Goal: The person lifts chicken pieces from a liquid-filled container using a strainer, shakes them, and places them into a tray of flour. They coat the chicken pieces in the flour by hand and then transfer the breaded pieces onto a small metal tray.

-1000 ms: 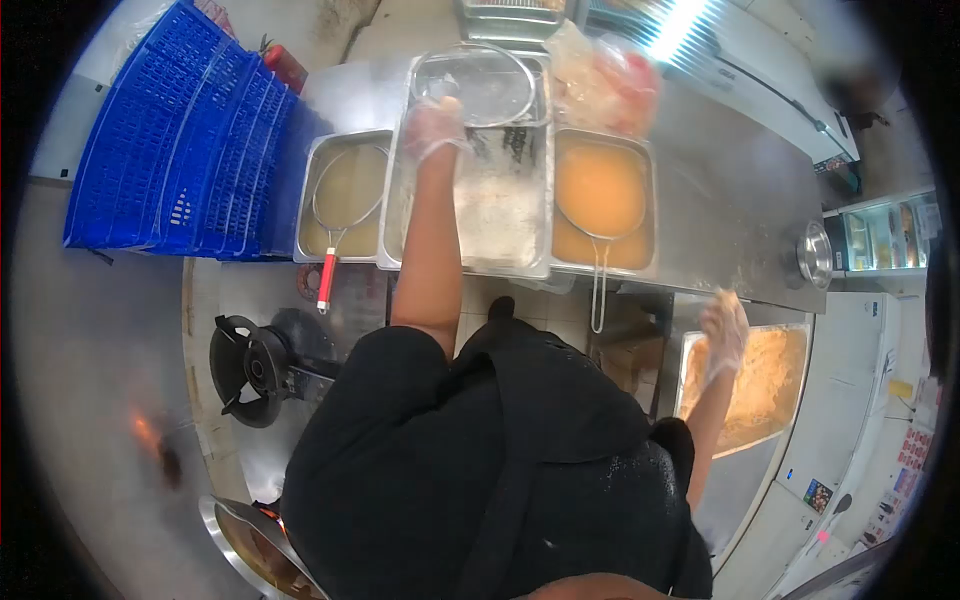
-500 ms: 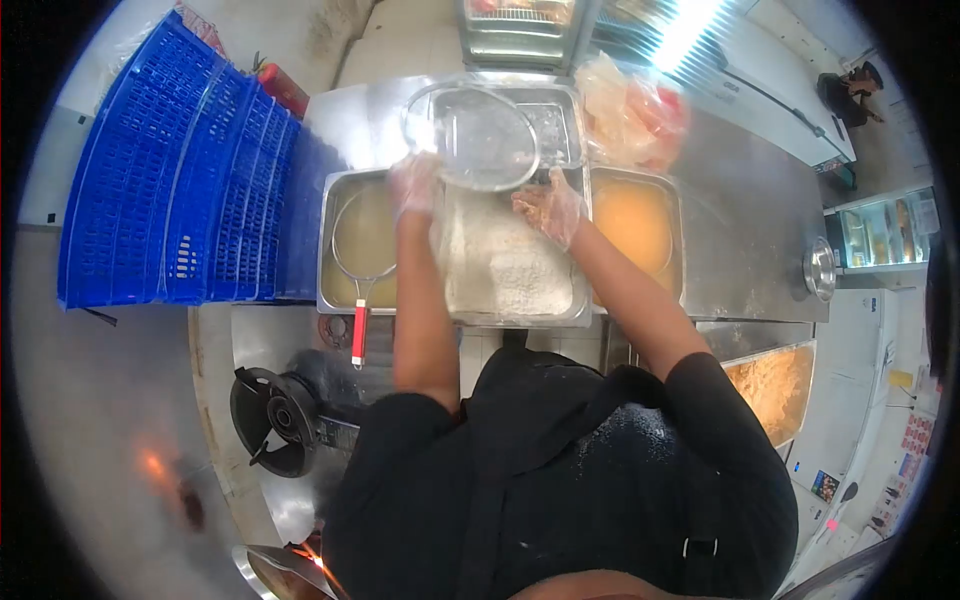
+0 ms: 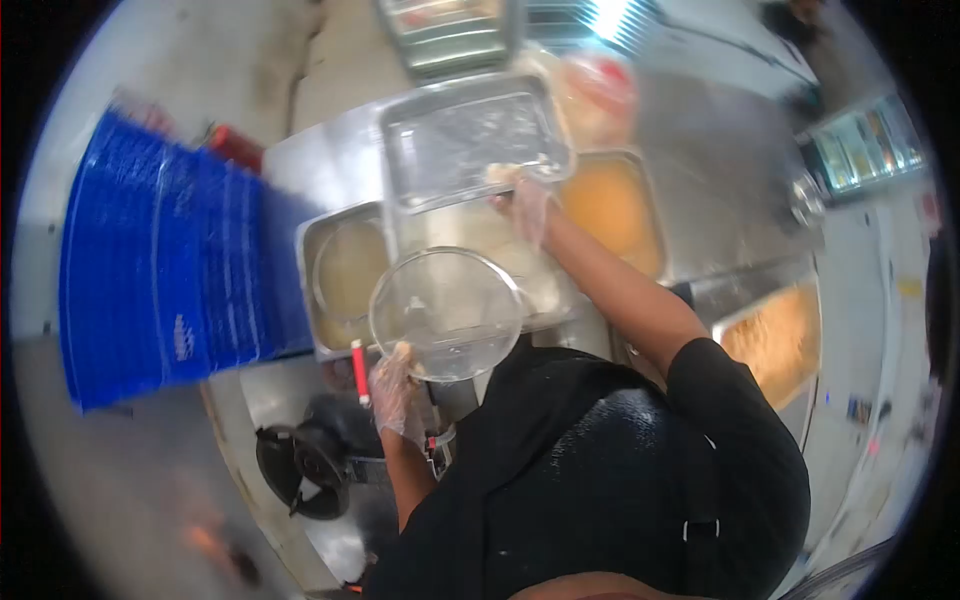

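My gloved left hand is closed on the rim of a large round sieve, whose fine mesh looks see-through. The sieve is above the front left of a tray of white flour, covering part of it. My gloved right hand reaches to the near right edge of a shallow metal tray behind the flour. Its fingers are curled and blurred, with a pale lump at the tips that I cannot name. White smears mark that tray's bottom.
A pan of cloudy liquid with a red-handled strainer stands left, and a pan of orange liquid right. Blue baskets are stacked far left. A gas burner is lower left; a crumb-filled tray is lower right.
My left hand has drawn the sieve from over the back tray down towards my body. My right hand has shifted slightly left, its fingers now curled. The view has tilted.
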A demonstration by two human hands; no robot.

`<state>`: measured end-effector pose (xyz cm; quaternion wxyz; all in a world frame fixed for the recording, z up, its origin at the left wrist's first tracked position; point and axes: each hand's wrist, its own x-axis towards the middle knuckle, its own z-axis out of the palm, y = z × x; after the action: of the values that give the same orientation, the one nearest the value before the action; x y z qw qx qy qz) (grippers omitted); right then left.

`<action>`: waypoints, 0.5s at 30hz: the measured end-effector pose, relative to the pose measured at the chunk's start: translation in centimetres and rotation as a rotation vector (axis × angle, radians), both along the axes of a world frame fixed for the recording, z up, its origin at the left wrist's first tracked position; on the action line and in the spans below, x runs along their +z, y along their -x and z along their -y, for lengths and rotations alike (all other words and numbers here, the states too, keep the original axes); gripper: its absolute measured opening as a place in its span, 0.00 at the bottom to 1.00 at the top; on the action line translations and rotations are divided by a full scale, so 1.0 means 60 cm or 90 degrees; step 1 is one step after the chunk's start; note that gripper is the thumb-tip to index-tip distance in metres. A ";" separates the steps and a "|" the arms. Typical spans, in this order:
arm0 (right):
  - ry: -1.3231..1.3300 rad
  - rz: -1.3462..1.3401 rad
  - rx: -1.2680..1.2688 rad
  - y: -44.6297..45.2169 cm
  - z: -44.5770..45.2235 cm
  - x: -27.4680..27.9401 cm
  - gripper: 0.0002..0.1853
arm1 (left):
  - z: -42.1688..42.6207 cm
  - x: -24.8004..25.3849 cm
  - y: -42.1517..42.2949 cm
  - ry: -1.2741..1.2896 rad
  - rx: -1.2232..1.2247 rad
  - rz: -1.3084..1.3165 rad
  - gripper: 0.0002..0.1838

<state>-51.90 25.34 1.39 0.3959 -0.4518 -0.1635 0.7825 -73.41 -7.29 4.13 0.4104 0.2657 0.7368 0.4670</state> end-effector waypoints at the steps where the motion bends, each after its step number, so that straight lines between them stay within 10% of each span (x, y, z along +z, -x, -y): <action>1: -0.043 -0.034 -0.014 -0.022 0.028 0.023 0.11 | -0.013 0.008 -0.017 -0.016 0.015 0.028 0.13; 6: -0.030 -0.003 -0.197 -0.266 0.165 0.222 0.11 | -0.107 -0.031 -0.044 0.066 0.137 0.184 0.12; 8: -0.030 -0.199 -0.284 -0.389 0.193 0.163 0.11 | -0.155 -0.069 -0.061 0.134 0.095 0.154 0.16; 10: -0.231 0.084 -0.388 -0.508 0.272 0.115 0.12 | -0.166 -0.061 -0.063 0.200 0.058 0.099 0.17; 12: -0.545 1.152 -0.258 -0.637 0.375 0.163 0.18 | -0.195 -0.111 -0.070 0.197 0.027 0.029 0.23; 15: -0.408 0.923 -0.485 -0.839 0.466 0.010 0.10 | -0.211 -0.037 -0.112 0.303 0.000 -0.132 0.28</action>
<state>-1.58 -2.60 1.97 0.5363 -0.7287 -0.4246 0.0339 -66.71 5.36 1.93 0.3835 0.2082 0.8641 0.2510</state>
